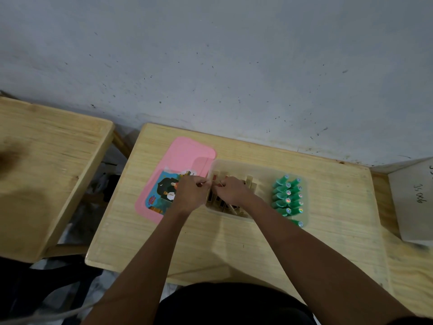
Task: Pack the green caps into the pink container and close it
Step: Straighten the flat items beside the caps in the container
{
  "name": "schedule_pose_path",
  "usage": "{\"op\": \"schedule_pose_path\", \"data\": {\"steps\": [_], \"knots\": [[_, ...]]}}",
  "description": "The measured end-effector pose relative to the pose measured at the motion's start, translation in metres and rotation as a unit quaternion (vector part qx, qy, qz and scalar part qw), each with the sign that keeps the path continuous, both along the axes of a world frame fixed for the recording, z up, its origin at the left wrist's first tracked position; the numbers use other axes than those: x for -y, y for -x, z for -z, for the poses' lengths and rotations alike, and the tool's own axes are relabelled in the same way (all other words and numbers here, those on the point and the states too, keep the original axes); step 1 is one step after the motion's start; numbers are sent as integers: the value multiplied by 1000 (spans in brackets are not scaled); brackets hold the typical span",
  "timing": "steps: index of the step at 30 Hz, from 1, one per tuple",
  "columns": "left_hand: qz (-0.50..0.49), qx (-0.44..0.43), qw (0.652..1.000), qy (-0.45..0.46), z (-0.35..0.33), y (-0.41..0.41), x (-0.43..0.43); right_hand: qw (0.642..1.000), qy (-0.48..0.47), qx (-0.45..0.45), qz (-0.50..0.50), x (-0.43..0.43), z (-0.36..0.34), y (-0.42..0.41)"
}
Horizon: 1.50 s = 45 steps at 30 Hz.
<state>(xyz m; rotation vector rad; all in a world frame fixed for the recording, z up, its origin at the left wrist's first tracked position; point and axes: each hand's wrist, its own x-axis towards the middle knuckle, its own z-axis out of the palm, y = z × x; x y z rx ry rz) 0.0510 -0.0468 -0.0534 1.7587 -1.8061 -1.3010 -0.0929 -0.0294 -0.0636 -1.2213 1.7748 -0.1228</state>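
Note:
Several green caps [287, 195] stand in two tight columns in the right part of a translucent container [236, 163]. One more green cap [297, 223] lies alone at its near right corner. The pink lid [180, 156], with a picture sticker, lies flat on the table left of the container. Both hands meet over the container's left part, above several brown box-like pieces [219, 200]. My left hand [191, 194] and my right hand [233, 191] have curled fingers that pinch a small pale piece between them. What that piece is cannot be told.
The work goes on at a pale wooden table [210, 240] against a grey wall. A second wooden table [46, 160] stands to the left across a gap. A white sheet with handwriting [414, 195] lies at the right edge.

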Motion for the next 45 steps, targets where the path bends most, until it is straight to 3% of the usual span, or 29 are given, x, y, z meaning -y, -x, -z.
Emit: {"op": "schedule_pose_path", "data": {"steps": [10,16,31,34,38,42,45], "knots": [[-3,-2,1000,7,-1,1,0,986,52,90,133,5,1,1],[-7,-1,1000,-1,-2,1,0,994,97,-12,56,0,11,-4],[-9,9,1000,11,-4,3,-2,964,169,30,204,-7,26,-19],[-6,13,1000,2,-4,2,-1,970,161,36,181,-8,16,-11],[-6,9,1000,-11,-3,1,-1,964,168,-27,203,-7,9,11],[-9,10,1000,-13,-3,1,0,979,115,-152,74,-7,6,15],[-7,8,1000,-6,-3,2,0,980,117,-157,43,-7,7,11]]}}
